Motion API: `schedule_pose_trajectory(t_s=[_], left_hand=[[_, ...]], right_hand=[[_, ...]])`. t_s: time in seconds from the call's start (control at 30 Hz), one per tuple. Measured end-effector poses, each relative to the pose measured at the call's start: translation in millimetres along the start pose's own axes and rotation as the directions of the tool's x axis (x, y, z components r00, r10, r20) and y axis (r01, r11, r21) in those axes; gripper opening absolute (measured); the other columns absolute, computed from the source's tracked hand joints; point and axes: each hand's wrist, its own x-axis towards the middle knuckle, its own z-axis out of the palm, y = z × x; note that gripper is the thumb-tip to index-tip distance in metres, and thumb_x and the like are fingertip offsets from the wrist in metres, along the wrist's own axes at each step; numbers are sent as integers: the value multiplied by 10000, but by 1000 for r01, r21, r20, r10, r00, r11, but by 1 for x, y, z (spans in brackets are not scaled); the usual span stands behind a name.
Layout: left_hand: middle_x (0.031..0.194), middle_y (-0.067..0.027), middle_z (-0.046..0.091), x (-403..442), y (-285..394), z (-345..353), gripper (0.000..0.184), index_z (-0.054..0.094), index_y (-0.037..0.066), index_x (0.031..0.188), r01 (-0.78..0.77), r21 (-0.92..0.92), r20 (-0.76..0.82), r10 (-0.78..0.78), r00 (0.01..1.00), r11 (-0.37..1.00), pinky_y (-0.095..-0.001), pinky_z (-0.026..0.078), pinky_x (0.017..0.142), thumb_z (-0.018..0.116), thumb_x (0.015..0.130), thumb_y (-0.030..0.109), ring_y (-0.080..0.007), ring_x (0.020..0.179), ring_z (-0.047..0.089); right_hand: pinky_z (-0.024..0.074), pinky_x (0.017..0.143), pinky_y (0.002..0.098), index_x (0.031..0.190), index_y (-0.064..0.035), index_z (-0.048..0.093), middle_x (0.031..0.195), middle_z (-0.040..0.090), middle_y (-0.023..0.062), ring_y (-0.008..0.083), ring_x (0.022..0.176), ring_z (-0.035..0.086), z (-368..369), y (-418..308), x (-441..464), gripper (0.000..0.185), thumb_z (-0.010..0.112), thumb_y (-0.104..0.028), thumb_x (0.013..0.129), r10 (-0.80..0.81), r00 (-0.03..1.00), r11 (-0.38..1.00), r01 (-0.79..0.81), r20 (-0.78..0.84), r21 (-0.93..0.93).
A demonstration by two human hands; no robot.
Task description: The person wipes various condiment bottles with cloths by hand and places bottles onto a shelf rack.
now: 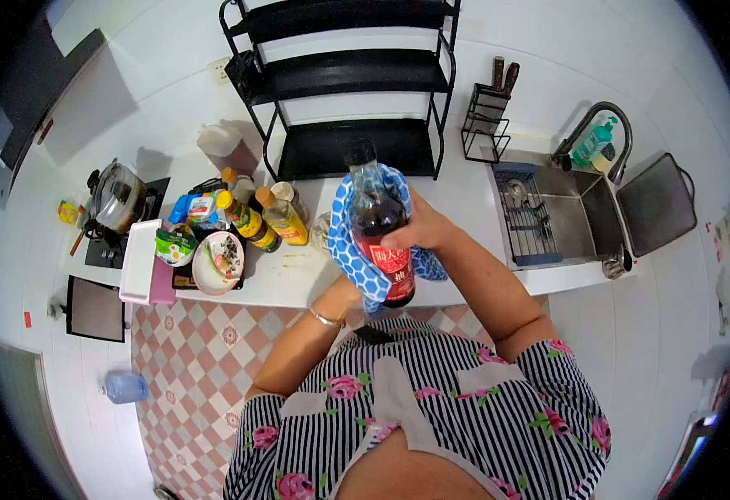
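A dark sauce bottle [394, 265] with a red label and black cap is held up in front of my body, over the counter's front edge. My right hand [419, 227] is closed around its right side, thumb across the label. A blue and white hexagon-patterned cloth [348, 242] wraps behind and along the left side of the bottle. My left hand [346, 293] is at the cloth's lower left, wrapped into it; its fingers are hidden by the cloth and bottle.
A black three-tier rack [348, 75] stands against the wall. Several bottles, including a yellow-labelled one [251, 221], crowd the left counter beside a bowl [217, 262] and a pink-and-white box [142, 262]. A pot [119, 200] is farther left. Right are a knife holder [487, 125] and sink [586, 217].
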Motion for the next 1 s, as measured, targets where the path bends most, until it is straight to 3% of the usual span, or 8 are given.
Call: schedule_pose_trajectory(t_s=[0.13,0.27,0.37,0.67,0.8,0.9,0.97,1.0], left_hand=[[1264,-78,552,-1,7,-1,665,422,80,1346,-86,43,-86,90,992,995,-353,451,976,705,803,337,-186,1117,560],[1250,-76,559,8,34,-9,663,431,78,1336,-73,-69,-60,69,996,995,-347,451,974,722,788,313,-184,1110,562],[1240,-75,563,17,43,-10,663,438,76,1328,-68,-120,-52,62,997,990,-343,450,973,735,776,294,-183,1105,563],[1208,-71,577,26,53,-8,665,458,71,1304,-106,-160,-54,99,994,981,-330,448,969,772,742,239,-178,1090,568],[1194,-69,583,23,57,-10,668,468,69,1293,-106,-135,-49,100,994,985,-324,448,967,789,727,215,-176,1084,570],[1183,-68,587,16,49,-13,670,475,67,1286,-117,-31,-55,115,992,993,-319,447,966,801,715,196,-175,1079,572],[1176,-67,590,11,37,-14,672,479,66,1280,-137,97,-65,144,988,986,-316,447,965,810,708,184,-173,1075,573],[1178,-66,590,10,27,-16,668,479,59,1278,-153,190,-80,171,982,970,-314,449,956,808,708,176,-175,1071,574]], right_hand=[[457,868,307,1180,-15,528,988,634,64,144,912,579,10,6,-5,412,623,-250,855,-138,976,968,97,-168,-232],[477,727,326,1145,-40,551,855,615,81,140,779,572,0,19,-26,297,538,-224,912,36,955,878,-172,-296,-447],[461,679,324,1081,-29,580,838,613,63,133,749,560,-12,22,-25,278,529,-248,917,-106,940,869,-71,-325,-489],[527,737,296,1007,-16,624,916,660,55,150,810,632,-62,-20,-16,259,603,-173,803,442,765,887,-297,-468,352],[534,722,307,1079,18,577,894,676,86,170,760,651,-85,-18,-25,326,586,-170,813,492,838,742,-263,-234,617],[536,693,305,1078,11,573,777,652,66,145,673,631,-6,-88,-11,327,539,-213,843,459,824,732,-140,-331,667],[509,587,266,1042,19,577,643,548,6,102,559,555,-13,-56,-8,311,512,-225,862,203,974,707,-214,96,674],[470,502,256,995,-3,600,647,556,-4,106,540,547,14,-57,-1,258,528,-214,866,220,974,945,-202,-44,258]])
